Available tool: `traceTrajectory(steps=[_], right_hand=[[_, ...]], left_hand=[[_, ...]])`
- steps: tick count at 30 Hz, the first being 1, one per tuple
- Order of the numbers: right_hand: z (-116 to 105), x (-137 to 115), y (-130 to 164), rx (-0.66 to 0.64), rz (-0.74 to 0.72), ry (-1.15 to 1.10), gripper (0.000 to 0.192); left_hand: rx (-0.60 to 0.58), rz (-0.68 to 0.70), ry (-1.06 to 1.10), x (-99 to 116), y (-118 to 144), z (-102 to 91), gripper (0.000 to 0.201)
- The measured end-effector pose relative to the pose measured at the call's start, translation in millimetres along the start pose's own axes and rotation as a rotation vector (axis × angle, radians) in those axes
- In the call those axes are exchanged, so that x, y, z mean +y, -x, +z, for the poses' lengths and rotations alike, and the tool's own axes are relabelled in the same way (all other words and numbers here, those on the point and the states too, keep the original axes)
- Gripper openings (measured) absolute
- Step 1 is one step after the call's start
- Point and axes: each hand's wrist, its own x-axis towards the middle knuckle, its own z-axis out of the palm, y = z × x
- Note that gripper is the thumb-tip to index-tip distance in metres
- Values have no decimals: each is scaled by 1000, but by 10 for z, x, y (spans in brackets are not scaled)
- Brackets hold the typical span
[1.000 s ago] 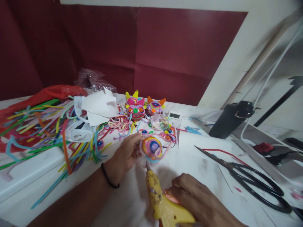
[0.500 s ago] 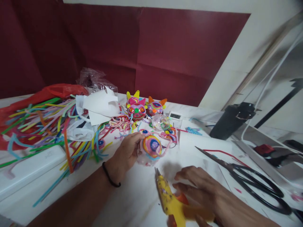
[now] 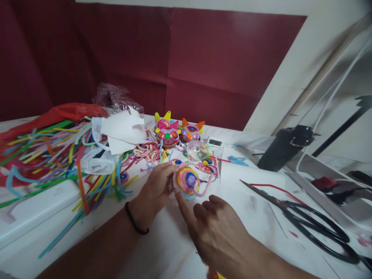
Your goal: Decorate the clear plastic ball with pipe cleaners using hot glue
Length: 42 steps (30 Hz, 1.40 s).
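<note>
My left hand, with a black band at the wrist, is closed around a clear plastic ball faced with coiled pipe cleaners in yellow, orange, pink and blue. A loose pink strand curls out from its right side. The index finger of my right hand stretches out and touches the ball's lower left edge, while the other fingers are curled in. Nothing shows in that hand. Below it, at the bottom edge, only a bit of the yellow and orange glue gun is visible.
Large black-handled scissors lie at the right. At the left are a heap of pipe cleaners and a white case. Decorated balls, a clear half-shell and a small digital display sit behind. A black cylinder leans at the right.
My right hand has moved left and up, away from the glue gun, to touch the ball. The gun has dropped mostly out of view. The ball has turned slightly in my left hand.
</note>
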Motion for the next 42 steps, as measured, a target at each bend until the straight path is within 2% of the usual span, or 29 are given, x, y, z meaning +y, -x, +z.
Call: traceTrajectory(steps=[3, 8, 12, 17, 26, 32, 34, 36, 42], right_hand=[[21, -10, 0, 23, -4, 20, 64], [42, -61, 10, 55, 9, 34, 58], [37, -91, -11, 39, -13, 62, 58], [-14, -153, -67, 14, -6, 126, 55], [-113, -223, -139, -53, -56, 144, 40], [-115, -228, -123, 5, -41, 112, 42], [-116, -227, -117, 7, -46, 97, 42], [-115, -230, -113, 5, -51, 90, 41], [-88, -264, -107, 36, -12, 80, 38]], left_hand=[[-9, 11, -71, 11, -8, -1, 26], [-113, -3, -116, 89, -16, -30, 26], [-107, 1, -140, 85, 20, -50, 31], [-35, 35, -162, 39, 81, -54, 35], [8, -3, -123, -65, 62, 47, 33], [-63, -28, -138, 31, 69, 17, 36], [-11, -21, -137, 63, 63, 23, 33], [-111, -30, -157, 84, 51, 31, 38], [-131, -36, -177, 126, 41, 11, 34]])
